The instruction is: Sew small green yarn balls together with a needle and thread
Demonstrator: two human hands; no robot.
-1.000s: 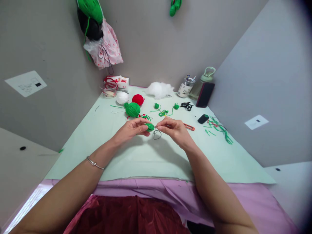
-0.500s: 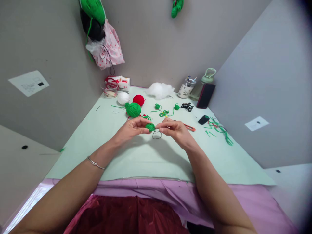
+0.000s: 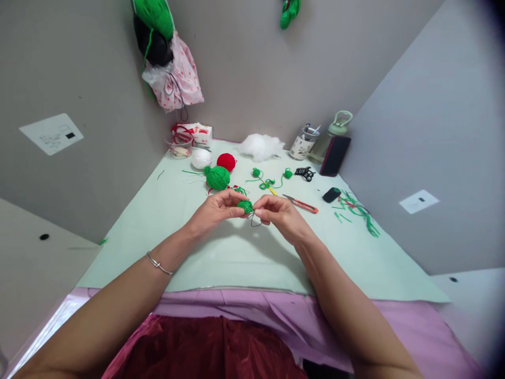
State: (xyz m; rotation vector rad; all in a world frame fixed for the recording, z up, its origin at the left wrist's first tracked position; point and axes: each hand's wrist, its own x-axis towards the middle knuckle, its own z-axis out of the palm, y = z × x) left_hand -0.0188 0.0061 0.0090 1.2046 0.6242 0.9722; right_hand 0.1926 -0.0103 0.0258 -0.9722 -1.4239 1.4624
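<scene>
My left hand pinches a small green crocheted piece between thumb and fingertips, above the middle of the table. Right beside it, the fingers of my right hand are pressed together on a thin dark cord, which hangs in a loop under the green piece. Whether a needle is also between those fingertips is too small to tell. Just beyond my left hand lies a green yarn ball. Thread snips with orange handles rest beyond my right hand.
Behind are a red yarn ball, a white yarn ball, white stuffing, a pen cup, a bottle and a phone. Green yarn scraps lie at the right. A black claw clip is near the cup.
My right hand has moved closer to the green crocheted piece, its fingers more curled. The cord loop hangs smaller and partly behind the fingers. The snips show more fully.
</scene>
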